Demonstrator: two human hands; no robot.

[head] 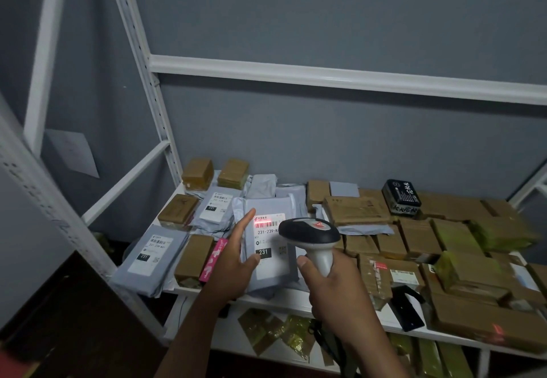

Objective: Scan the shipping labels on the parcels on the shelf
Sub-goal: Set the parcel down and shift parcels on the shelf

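The grey mailer lies at the front of the shelf, left of centre, on other grey bags; it looks like a soft, light poly bag, thin and slick, likely to slide or crumple under a push, so it is best steadied flat by an edge or corner, clear of the label; the brown boxes to the right look stiffer and probably heavier. The left hand lies open along the mailer's left edge, fingers straight and together, index tip up beside the barcode, thumb touching the lower left corner of the label; whether it presses or merely rests I cannot tell. The right hand is wrapped round the handle of the scanner, thumb up the grip, head tipped toward the label; a red glow falls on the barcode, so this scan seems to be under way; 2 other labelled mailers lie further left.
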